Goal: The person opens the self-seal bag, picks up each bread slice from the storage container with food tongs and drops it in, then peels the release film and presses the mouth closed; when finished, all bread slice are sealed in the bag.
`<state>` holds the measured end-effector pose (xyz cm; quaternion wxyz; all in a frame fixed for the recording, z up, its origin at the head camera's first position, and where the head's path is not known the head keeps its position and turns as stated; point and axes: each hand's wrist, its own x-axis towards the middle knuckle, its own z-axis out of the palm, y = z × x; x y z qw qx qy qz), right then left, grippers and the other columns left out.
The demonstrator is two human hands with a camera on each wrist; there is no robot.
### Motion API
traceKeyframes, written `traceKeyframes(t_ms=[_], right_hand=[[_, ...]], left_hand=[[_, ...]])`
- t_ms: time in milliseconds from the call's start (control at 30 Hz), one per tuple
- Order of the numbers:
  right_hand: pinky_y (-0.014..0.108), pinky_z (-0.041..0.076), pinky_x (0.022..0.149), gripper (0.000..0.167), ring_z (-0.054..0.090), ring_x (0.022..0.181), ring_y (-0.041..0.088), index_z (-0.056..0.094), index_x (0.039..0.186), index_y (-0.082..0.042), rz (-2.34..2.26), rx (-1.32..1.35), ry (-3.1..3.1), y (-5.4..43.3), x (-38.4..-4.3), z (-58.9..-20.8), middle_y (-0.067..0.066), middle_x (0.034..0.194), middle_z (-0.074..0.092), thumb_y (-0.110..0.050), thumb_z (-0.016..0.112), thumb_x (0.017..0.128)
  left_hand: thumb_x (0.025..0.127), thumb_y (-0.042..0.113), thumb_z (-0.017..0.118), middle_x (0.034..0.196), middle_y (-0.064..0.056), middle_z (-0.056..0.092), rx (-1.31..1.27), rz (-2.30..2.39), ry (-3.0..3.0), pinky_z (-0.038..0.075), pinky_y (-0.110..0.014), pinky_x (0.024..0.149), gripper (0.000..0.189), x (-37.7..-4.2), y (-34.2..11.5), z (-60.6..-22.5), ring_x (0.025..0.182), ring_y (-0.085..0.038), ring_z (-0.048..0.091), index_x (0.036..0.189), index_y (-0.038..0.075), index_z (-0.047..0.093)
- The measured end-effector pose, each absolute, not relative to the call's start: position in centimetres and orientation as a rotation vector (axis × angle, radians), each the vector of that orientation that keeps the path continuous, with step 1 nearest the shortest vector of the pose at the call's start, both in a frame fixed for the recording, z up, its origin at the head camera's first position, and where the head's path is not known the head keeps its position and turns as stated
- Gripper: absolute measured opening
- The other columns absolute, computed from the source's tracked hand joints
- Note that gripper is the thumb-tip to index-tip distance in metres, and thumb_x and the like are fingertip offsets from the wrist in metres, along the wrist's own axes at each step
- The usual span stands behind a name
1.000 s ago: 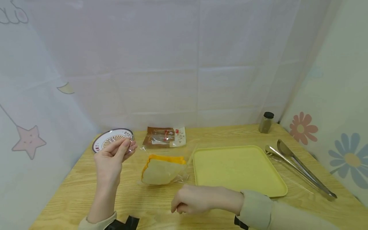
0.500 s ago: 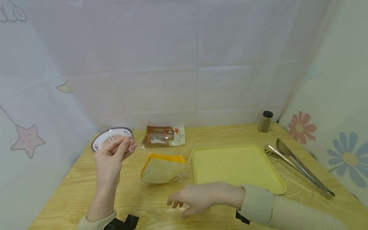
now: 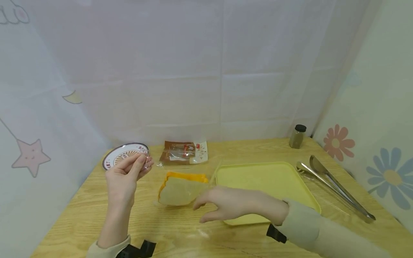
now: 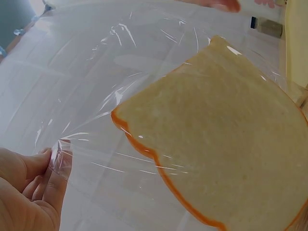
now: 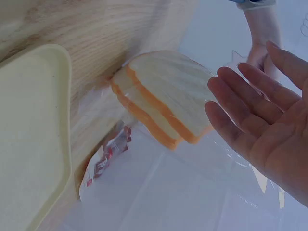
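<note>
Slices of toast bread [image 3: 180, 191] with orange crusts sit inside a clear plastic bag [image 4: 139, 96]; two slices show in the right wrist view [image 5: 168, 91]. My left hand [image 3: 127, 177] pinches a corner of the bag between thumb and fingers, raised to the left of the bread, as the left wrist view also shows. My right hand [image 3: 227, 204] is to the right of the bread and in front of the yellow tray [image 3: 264, 179]. Its fingers are spread and loosely bent, with nothing between them in the right wrist view [image 5: 269, 115].
A patterned plate [image 3: 116, 156] lies at the back left, partly behind my left hand. Beside it is a brown sealed food packet [image 3: 184, 152]. Metal tongs [image 3: 337, 190] lie right of the tray, and a black-capped jar [image 3: 297, 137] stands at the back right.
My right hand has opened its curled fingers and moved up toward the bread and the tray. My left hand keeps its pinch on the bag, almost still.
</note>
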<state>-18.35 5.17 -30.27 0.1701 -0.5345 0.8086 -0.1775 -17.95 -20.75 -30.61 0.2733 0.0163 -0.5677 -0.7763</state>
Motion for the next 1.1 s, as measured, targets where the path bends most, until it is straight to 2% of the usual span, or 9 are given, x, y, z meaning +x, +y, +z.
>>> traceKeyframes(t_ms=[133,267,467,600,767,967,1100], right_hand=[[0.023,0.05,0.093,0.03,0.06,0.108,0.012,0.062,0.119,-0.012,-0.697,-1.415,2.467,6.2,-18.6,-29.1,-0.001,0.117,0.065,-0.029,0.057,0.095],[0.026,0.053,0.083,0.022,0.063,0.092,0.008,0.066,0.11,-0.013,-1.032,-1.29,2.679,7.4,-19.0,-28.0,-0.003,0.103,0.069,-0.026,0.062,0.092],[0.023,0.054,0.069,0.012,0.062,0.076,0.012,0.067,0.095,-0.008,-1.599,-0.887,2.826,8.7,-19.7,-27.6,0.004,0.086,0.068,-0.017,0.068,0.087],[0.028,0.055,0.074,0.025,0.062,0.083,0.018,0.061,0.104,-0.004,-1.775,-0.722,2.815,9.0,-20.0,-28.4,0.01,0.092,0.065,-0.016,0.071,0.085],[0.036,0.056,0.083,0.037,0.062,0.097,0.022,0.061,0.119,-0.005,-1.77,-0.687,2.735,8.5,-20.5,-30.2,0.012,0.105,0.066,-0.019,0.07,0.086],[0.034,0.055,0.085,0.027,0.065,0.098,0.022,0.068,0.111,-0.008,-1.817,-0.657,2.579,7.5,-21.2,-31.1,0.011,0.109,0.069,-0.023,0.066,0.089],[0.037,0.054,0.089,0.023,0.065,0.098,0.021,0.071,0.106,-0.006,-1.872,-0.656,2.512,7.4,-21.5,-31.1,0.012,0.106,0.07,-0.021,0.064,0.09]], left_hand=[[0.083,-0.002,0.066,0.074,-0.005,0.074,0.055,-2.088,-1.535,0.058,-0.027,0.066,0.009,-17.9,-20.8,-30.7,0.067,-0.014,0.072,0.091,-0.001,0.072],[0.083,-0.002,0.066,0.075,-0.005,0.074,0.043,-2.088,-1.534,0.058,-0.027,0.066,0.009,-17.9,-20.8,-30.7,0.067,-0.014,0.072,0.089,0.001,0.073],[0.084,-0.001,0.066,0.075,-0.005,0.074,0.038,-2.088,-1.531,0.058,-0.027,0.066,0.009,-17.9,-20.8,-30.7,0.068,-0.014,0.072,0.09,0.0,0.072],[0.083,-0.001,0.066,0.075,-0.005,0.074,0.043,-2.089,-1.535,0.058,-0.027,0.066,0.009,-17.9,-20.8,-30.8,0.069,-0.015,0.072,0.089,0.0,0.073],[0.084,-0.002,0.066,0.076,-0.005,0.074,0.048,-2.089,-1.542,0.058,-0.027,0.067,0.009,-17.9,-20.7,-30.9,0.07,-0.015,0.072,0.09,-0.001,0.072],[0.083,-0.001,0.066,0.076,-0.006,0.074,0.032,-2.083,-1.538,0.058,-0.028,0.067,0.009,-17.9,-20.7,-30.7,0.069,-0.015,0.072,0.09,-0.002,0.073],[0.083,-0.002,0.066,0.076,-0.005,0.074,0.034,-2.084,-1.532,0.058,-0.027,0.066,0.009,-18.0,-20.7,-30.7,0.068,-0.014,0.072,0.089,-0.001,0.073]])
